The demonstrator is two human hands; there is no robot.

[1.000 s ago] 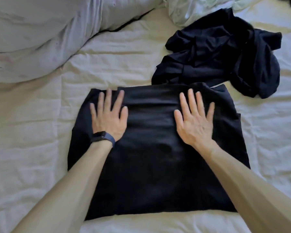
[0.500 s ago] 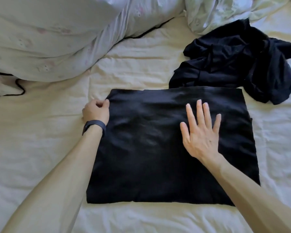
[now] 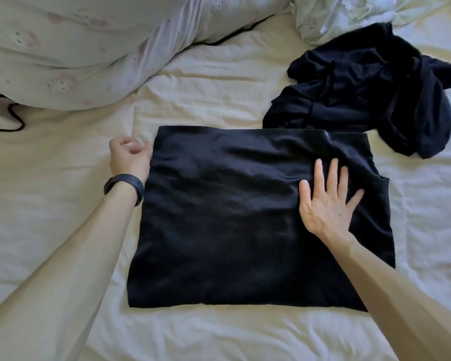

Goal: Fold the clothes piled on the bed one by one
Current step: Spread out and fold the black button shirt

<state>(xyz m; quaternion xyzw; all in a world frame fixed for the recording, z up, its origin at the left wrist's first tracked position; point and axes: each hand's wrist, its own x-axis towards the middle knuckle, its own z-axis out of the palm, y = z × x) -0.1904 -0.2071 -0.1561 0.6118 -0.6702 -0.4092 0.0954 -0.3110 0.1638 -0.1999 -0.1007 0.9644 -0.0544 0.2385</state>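
Note:
A black garment (image 3: 219, 217), folded into a flat rectangle, lies on the bed in front of me. My left hand (image 3: 129, 160), with a dark band on its wrist, sits at the garment's left edge near the far corner; its fingers are curled and the thumb meets the cloth edge. Spread flat with straight fingers, my right hand (image 3: 326, 201) presses on the garment's right half. A crumpled pile of dark clothes (image 3: 370, 95) lies at the far right, touching the garment's far right corner.
The cream bed sheet (image 3: 63, 194) is wrinkled all around. A bulky pale duvet (image 3: 76, 48) fills the far left, and a rumpled light cloth (image 3: 349, 14) lies behind the dark pile.
My left hand left the top of the garment, moved to its left edge and curled there. My right hand stayed flat on the cloth and shifted slightly right. The view tilted.

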